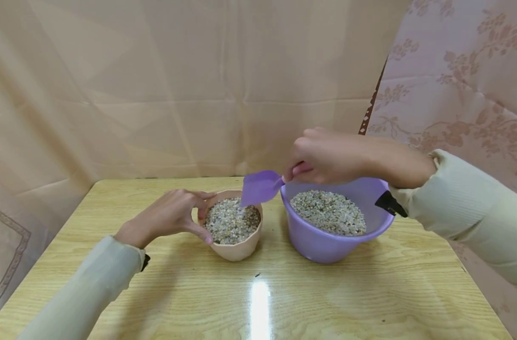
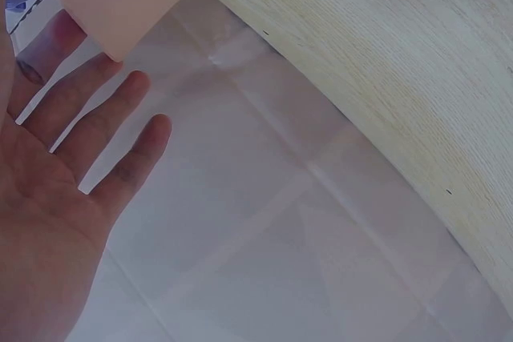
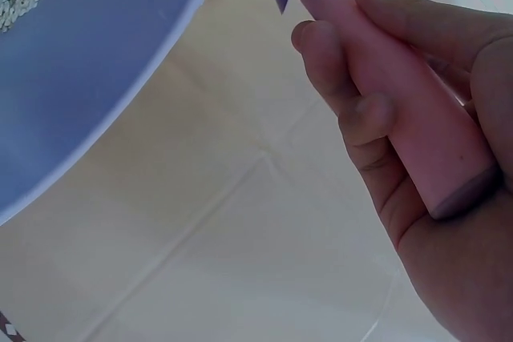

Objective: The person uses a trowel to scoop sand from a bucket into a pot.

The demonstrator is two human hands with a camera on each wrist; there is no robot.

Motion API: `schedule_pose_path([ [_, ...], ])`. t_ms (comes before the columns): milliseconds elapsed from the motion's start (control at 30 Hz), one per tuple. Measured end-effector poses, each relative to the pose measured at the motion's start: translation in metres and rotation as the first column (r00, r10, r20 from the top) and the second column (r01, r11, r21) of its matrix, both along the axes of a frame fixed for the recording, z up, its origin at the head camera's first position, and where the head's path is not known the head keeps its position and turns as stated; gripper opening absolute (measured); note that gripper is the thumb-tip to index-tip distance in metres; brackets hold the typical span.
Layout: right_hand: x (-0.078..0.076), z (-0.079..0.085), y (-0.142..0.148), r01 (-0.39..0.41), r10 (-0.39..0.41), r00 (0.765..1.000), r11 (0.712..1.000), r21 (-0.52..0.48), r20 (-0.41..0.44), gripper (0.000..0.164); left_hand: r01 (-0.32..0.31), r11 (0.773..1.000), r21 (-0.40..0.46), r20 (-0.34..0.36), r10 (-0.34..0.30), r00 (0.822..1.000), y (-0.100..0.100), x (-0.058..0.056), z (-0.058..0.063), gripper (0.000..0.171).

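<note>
A small purple shovel with a pink handle is in my right hand, whose fingers wrap the handle. Its blade is tilted down over the rim of a peach faceted pot. Pale gravel fills the pot almost to the rim. My left hand holds the pot's left side, thumb at the front rim and index finger farther back. In the left wrist view its other fingers stretch out beside the pot wall.
A larger purple basin with more gravel stands right of the pot, under my right forearm. Both sit on a wood-grain table. A beige curtain hangs behind, and a pink floral cloth at the right.
</note>
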State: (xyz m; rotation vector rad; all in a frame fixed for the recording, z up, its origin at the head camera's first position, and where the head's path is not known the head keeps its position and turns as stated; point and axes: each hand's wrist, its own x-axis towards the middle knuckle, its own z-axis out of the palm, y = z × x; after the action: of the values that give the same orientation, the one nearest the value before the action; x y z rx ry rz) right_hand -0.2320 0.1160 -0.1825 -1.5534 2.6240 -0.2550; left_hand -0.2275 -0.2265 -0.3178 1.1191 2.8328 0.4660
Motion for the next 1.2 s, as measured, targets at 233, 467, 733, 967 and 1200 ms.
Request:
schedule_pose_path([
  [233, -0.001, 0.0, 0.022, -0.009, 0.001, 0.998, 0.993, -0.116, -0.065, 0.015, -0.004, 1.0, -0.011, 0.019, 0.004, 1.0, 0.0, -0.001, 0.002, 0.047],
  [467, -0.001, -0.003, 0.052, 0.003, -0.02, 0.997, 0.975, -0.221, -0.076, 0.016, -0.022, 1.0, -0.022, 0.039, 0.022, 0.999, 0.003, -0.003, 0.003, 0.048],
  [733, -0.001, -0.006, 0.082, 0.014, -0.031, 0.998, 0.958, -0.286, -0.055, 0.02, -0.033, 0.999, -0.022, 0.053, 0.034, 0.998, 0.004, -0.003, 0.004, 0.046],
  [967, 0.002, -0.011, 0.102, 0.109, -0.114, 0.993, 0.961, -0.255, -0.005, 0.02, -0.051, 0.999, 0.016, 0.033, 0.051, 0.998, 0.006, -0.006, 0.006, 0.046],
  [1200, 0.002, -0.024, 0.113, 0.129, -0.126, 0.992, 0.97, -0.206, 0.026, 0.023, -0.042, 0.999, 0.017, 0.013, 0.042, 0.999, 0.008, -0.009, 0.009, 0.043],
])
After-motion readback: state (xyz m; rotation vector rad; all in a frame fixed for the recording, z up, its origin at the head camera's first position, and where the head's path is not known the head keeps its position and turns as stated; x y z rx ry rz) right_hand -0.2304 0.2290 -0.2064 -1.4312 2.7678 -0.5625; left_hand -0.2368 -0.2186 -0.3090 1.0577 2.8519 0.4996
